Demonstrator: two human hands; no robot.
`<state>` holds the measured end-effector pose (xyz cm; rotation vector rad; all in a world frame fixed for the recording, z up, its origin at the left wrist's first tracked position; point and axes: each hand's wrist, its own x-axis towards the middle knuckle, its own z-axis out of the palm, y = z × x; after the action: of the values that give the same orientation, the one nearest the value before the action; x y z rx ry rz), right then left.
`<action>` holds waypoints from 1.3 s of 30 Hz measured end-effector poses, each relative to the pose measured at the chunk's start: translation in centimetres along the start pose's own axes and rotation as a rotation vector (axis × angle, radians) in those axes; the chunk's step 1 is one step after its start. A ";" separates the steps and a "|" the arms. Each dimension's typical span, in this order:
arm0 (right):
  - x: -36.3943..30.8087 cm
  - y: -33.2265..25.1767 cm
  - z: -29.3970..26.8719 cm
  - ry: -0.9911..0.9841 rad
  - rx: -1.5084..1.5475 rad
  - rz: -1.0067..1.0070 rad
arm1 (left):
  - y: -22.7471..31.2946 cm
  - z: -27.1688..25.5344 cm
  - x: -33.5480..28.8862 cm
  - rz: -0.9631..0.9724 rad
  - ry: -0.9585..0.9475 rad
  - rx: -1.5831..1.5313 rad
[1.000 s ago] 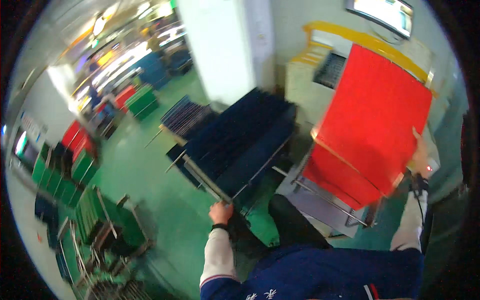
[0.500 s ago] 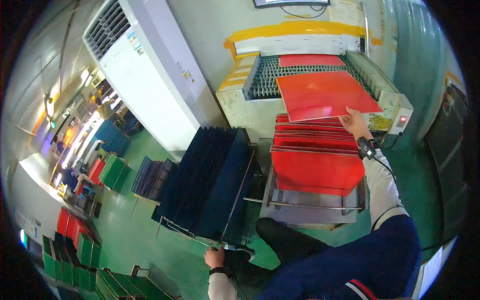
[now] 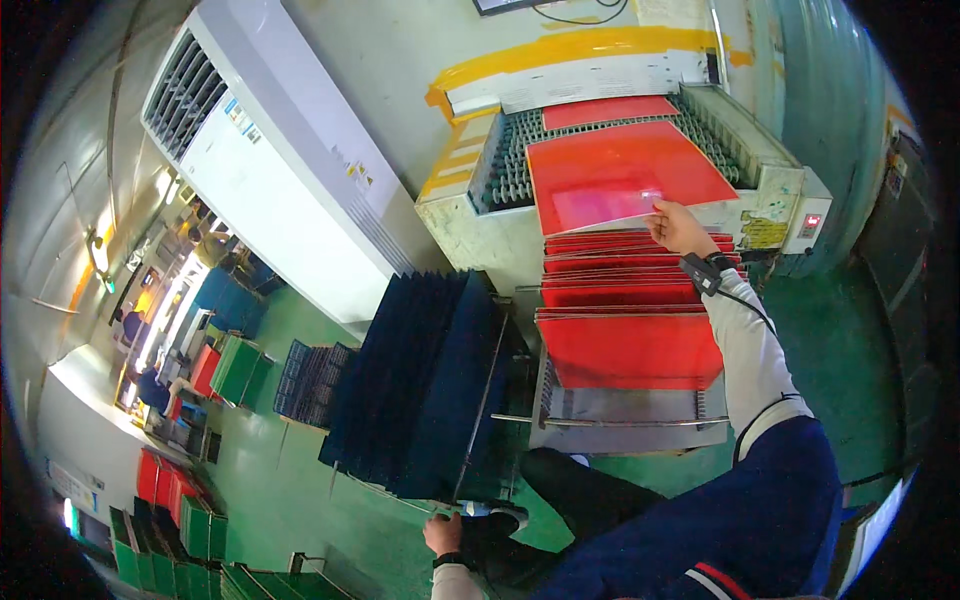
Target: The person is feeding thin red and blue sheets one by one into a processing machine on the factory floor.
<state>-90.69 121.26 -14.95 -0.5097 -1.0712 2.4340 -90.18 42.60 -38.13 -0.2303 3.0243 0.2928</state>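
A flat red panel is held tilted above the roller conveyor, and my right hand pinches its near edge. Below that hand, several more red panels stand upright in a rack. Another red panel lies on the rollers at the conveyor's far end. My left hand is closed with curled fingers beside my knee, close to the lower rail of a rack of dark blue panels; I see nothing in it.
A tall white air conditioner stands left of the conveyor. A control box with a red display sits at the conveyor's right. Racks of green panels and a small dark rack stand to the left. People work at a lit bench farther off.
My right hand has shifted the held panel left over the conveyor, and its angle has turned slightly. The view has also shifted a little. My left hand stays closed beside my knee.
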 end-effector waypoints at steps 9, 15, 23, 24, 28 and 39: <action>2.8 0.2 0.1 0.099 0.037 -0.084 | 0.2 0.3 0.4 -0.004 -0.040 -0.005; 2.4 0.4 1.0 0.118 0.012 -0.075 | 0.1 0.0 0.3 -0.011 -0.043 -0.001; 3.0 0.1 1.1 0.128 -0.014 -0.044 | -0.7 1.4 0.7 -0.022 -0.022 -0.011; 3.1 0.2 1.0 0.128 -0.014 -0.043 | -0.9 1.5 0.8 0.014 -0.012 0.016; 2.9 0.1 0.6 0.084 0.008 -0.060 | -0.8 1.4 0.8 0.050 -0.020 0.010; -6.6 3.0 4.8 -0.050 -0.463 0.086 | 0.1 0.2 -0.3 0.032 -0.012 0.048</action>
<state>-88.19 113.14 -13.14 -0.6515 -1.6781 2.2749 -89.90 42.74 -38.31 -0.1768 3.0217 0.2236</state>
